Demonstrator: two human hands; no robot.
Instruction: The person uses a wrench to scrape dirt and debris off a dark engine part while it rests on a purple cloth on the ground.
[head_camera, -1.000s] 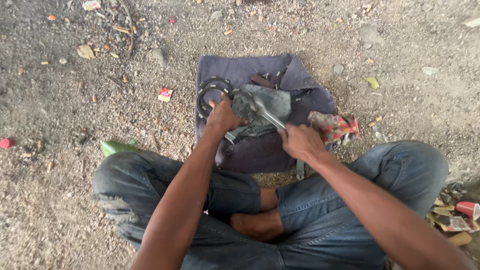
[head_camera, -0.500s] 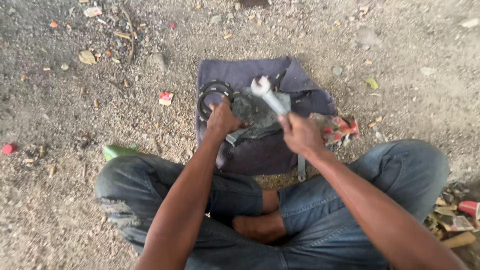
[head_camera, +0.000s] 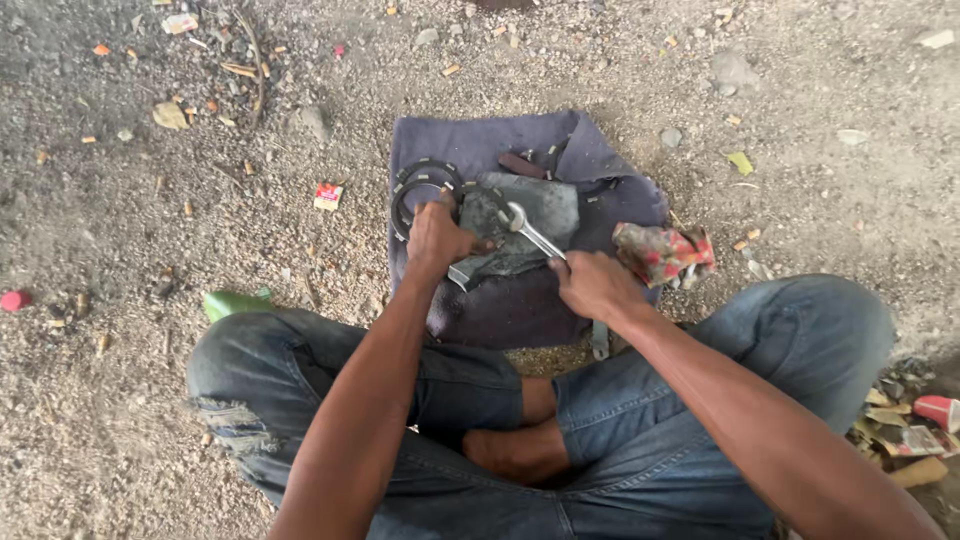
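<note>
Your right hand (head_camera: 592, 285) grips the stiff steel wrench (head_camera: 530, 232) low on its handle, while your left hand (head_camera: 436, 238) clamps what looks like a heavy grey metal part (head_camera: 535, 215) beside it.

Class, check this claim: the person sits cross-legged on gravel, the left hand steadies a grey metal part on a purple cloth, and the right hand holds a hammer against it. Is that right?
Not quite. The right hand holds a silver wrench, not a hammer, as the head view shows. The rest stands: the left hand steadies the grey metal part on the purple cloth.
</note>
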